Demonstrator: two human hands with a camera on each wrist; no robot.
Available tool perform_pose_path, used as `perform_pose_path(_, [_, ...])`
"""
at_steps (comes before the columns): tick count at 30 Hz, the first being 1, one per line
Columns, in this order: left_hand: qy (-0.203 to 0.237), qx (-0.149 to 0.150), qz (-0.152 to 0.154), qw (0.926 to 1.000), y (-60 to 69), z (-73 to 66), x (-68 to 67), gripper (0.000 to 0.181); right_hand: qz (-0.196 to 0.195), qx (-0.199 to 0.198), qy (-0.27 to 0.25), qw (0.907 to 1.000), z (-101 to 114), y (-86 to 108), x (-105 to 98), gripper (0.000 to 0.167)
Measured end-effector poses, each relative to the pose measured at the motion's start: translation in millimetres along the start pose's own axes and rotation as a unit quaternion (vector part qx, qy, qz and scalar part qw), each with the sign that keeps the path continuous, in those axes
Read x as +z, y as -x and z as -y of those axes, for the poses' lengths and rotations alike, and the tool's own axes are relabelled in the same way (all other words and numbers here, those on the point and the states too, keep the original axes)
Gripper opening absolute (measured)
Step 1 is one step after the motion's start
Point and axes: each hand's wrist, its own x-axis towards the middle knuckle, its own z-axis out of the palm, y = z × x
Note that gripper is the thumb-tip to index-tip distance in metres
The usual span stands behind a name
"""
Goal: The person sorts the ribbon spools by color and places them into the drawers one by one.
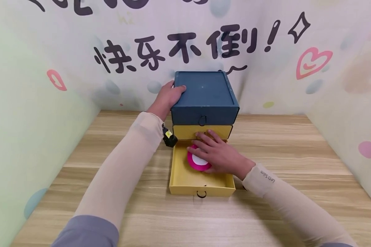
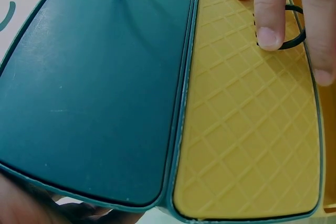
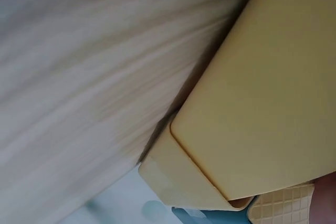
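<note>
A small drawer cabinet (image 1: 205, 88) has a blue top drawer (image 2: 100, 98) and a yellow middle drawer (image 2: 239, 145), both closed. Below them the yellow bottom drawer (image 1: 185, 178) is pulled out. My left hand (image 1: 168, 97) holds the cabinet's left side, thumb over the top edge. Over the bottom drawer, my right hand (image 1: 224, 156) grips a bright pink roll with a white centre (image 1: 199, 159), perhaps ribbon or tape. Its fingertips (image 2: 269, 38) reach the middle drawer's front beside the black ring pull (image 2: 296, 40). The hand covers part of the roll.
The cabinet stands on a wood-grain table (image 1: 133, 206), close to the printed back wall (image 1: 266, 92). A black ring pull (image 1: 201, 194) hangs on the bottom drawer's front. Only the drawer's outer side (image 3: 262, 103) and the tabletop fill most of the right wrist view.
</note>
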Motion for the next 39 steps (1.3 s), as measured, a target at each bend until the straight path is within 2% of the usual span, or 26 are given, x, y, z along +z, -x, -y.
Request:
perform_pose_path(15, [0.011, 0.0, 0.001, 0.9999, 1.8, -0.2, 0.7, 0.064, 0.008, 0.0, 0.004, 1.0, 0.7, 0.2, 1.0, 0.083])
perform_pose_path(29, [0.013, -0.006, 0.004, 0.9999, 3.4, -0.3, 0.6, 0.064, -0.019, -0.012, -0.002, 0.9998, 0.1, 0.7, 2.7, 0.083])
perform_pose_path(39, [0.013, 0.001, 0.0, 0.9999, 2.5, 0.8, 0.2, 0.064, -0.021, -0.011, -0.009, 0.9997, 0.7, 0.1, 2.9, 0.085])
